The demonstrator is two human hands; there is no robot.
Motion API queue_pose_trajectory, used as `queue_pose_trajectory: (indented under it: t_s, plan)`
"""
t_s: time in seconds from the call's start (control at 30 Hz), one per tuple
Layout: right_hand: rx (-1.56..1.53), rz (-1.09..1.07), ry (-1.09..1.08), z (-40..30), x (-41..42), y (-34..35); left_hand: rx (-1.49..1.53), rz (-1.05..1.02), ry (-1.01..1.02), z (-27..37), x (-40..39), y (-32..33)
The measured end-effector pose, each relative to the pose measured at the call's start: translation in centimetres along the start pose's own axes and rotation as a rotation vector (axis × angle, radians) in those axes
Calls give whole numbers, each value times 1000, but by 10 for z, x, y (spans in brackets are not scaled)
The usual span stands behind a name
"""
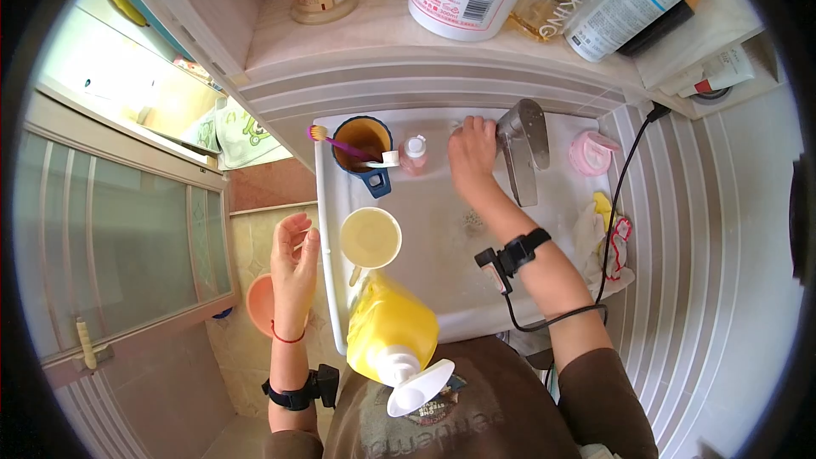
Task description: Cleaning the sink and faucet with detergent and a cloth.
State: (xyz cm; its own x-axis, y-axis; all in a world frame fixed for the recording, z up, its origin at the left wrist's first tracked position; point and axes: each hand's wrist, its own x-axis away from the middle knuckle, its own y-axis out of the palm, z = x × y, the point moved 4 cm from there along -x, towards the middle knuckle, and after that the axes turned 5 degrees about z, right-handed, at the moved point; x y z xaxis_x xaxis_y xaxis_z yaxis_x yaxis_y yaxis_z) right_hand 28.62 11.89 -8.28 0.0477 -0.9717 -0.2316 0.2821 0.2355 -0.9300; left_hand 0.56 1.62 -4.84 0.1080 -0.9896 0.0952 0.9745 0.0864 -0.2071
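Note:
At the back of the white washbasin (433,229), my right hand (473,150) is just left of the metal faucet (526,140), its fingers curled down towards the ledge. Whatever might be under those fingers is hidden. Out past the basin's left edge, my left hand (294,252) hangs in the air with bent fingers apart and nothing in it. A round cup of pale liquid (371,238) is closest to it on the basin. In front of my body stands a yellow pump bottle (392,325) with a white pump head. A small pink bottle (413,156) is left of my right hand.
A blue mug (376,182) with toothbrushes stands at the back left. On the right are a pink container (591,153), crumpled cloths (609,242) and a hanging black cable (621,185). Bottles line the shelf (376,6) above. An orange basin (260,306) sits below left.

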Motion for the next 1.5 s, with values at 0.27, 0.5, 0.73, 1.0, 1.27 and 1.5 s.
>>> queue_pose_trajectory:
  t_s: [0.27,0.5,0.73,1.0,1.27,1.5]
  plan:
    - [549,-472,-140,5,-21,11,99,-12,8,-20,-2,7]
    - [298,-447,-108,2,-20,17,66,61,-9,-19,4,-9]
    - [-105,64,-146,0,17,34,-45,-50,64,2,-20,19]
    - [326,-94,22,7,-22,-1,-403,-124,156,21,-42,58]
    - [-108,75,-88,-6,-28,15,-384,-182,174,2,-53,71]
    - [-538,253,-344,-20,-34,3,-156,-286,18,-4,-59,73]
